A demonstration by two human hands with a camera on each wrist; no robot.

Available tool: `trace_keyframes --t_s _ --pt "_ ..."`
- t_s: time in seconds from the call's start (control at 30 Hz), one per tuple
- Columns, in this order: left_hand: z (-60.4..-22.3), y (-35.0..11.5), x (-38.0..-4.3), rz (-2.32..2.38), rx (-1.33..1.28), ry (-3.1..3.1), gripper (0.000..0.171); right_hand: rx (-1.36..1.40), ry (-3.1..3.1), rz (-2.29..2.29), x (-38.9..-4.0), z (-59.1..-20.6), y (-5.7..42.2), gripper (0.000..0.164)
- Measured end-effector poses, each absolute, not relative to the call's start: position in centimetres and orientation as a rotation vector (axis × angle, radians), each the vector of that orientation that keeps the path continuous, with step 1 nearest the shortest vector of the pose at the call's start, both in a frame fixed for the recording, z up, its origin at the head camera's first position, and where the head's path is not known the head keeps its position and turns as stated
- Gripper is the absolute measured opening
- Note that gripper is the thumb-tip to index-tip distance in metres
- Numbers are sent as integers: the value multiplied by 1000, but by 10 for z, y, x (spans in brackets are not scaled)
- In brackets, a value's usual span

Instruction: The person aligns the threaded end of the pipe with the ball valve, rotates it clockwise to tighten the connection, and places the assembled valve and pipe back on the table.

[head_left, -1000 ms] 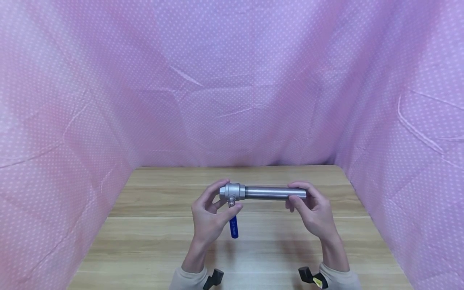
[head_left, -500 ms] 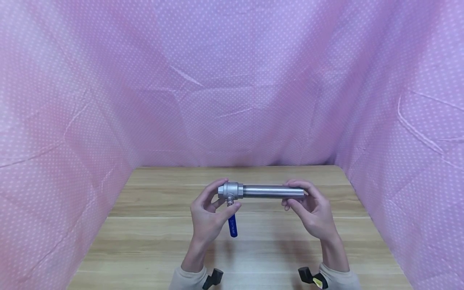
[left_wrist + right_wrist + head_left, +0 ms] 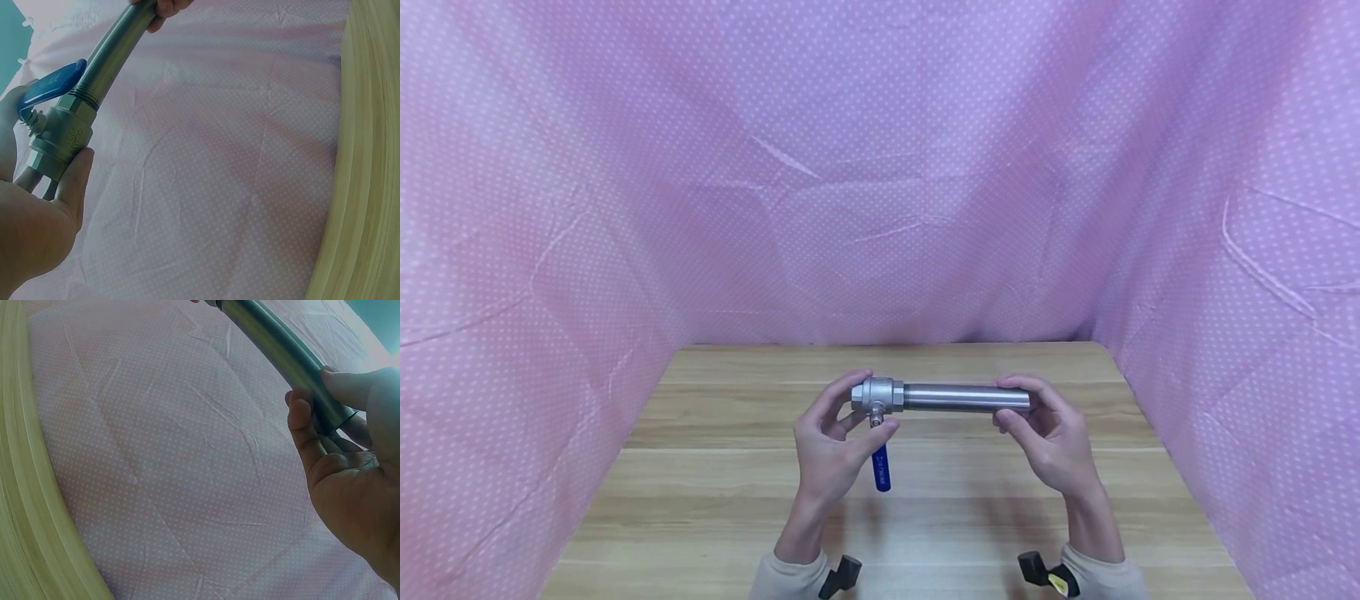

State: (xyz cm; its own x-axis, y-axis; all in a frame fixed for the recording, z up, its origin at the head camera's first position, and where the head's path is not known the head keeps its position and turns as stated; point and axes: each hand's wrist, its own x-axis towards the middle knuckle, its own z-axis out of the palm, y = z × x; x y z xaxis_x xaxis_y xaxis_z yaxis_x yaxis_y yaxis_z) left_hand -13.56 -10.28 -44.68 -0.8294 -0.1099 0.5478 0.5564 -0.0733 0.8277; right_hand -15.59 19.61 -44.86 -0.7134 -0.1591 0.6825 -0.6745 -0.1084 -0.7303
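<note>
My left hand [image 3: 831, 454] grips a steel ball valve [image 3: 877, 394] by its body, the thumb lying across the blue lever handle [image 3: 882, 471] that points toward me. A steel pipe [image 3: 958, 397] runs level to the right from the valve, its threaded end in the valve's hex opening. Some thread [image 3: 85, 98] still shows at the joint in the left wrist view. At the pipe's far end, my right hand [image 3: 1056, 442] holds it between thumb and fingers, as the right wrist view of the pipe [image 3: 281, 353] also shows. Both parts are held up above the table.
A light wood-grain table [image 3: 737, 517] lies below the hands. Pink dotted cloth [image 3: 880, 208] hangs behind it and along both sides. Dark wrist mounts [image 3: 842, 575] sit at the sleeve cuffs.
The valve and pipe have shifted slightly left since a second ago. My right fingers loosened and moved along the pipe half a second ago, and now grip its end again.
</note>
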Motion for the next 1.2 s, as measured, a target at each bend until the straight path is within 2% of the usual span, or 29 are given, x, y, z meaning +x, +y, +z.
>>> trace_keyframes --t_s 0.2,0.5,0.73,1.2 --pt "-447 -103 -136 -1948 -481 -1762 67 912 -1799 1851 -158 -450 196 39" --pt "-447 -104 -137 -1944 -470 -1765 67 1038 -1708 1993 -160 -447 195 48" --pt "-448 -106 -137 -1942 -468 -1760 67 1089 -1649 2007 -160 -448 194 46" --pt "-448 -104 -137 -1951 -482 -1747 67 864 -1854 1815 -156 -450 199 41"
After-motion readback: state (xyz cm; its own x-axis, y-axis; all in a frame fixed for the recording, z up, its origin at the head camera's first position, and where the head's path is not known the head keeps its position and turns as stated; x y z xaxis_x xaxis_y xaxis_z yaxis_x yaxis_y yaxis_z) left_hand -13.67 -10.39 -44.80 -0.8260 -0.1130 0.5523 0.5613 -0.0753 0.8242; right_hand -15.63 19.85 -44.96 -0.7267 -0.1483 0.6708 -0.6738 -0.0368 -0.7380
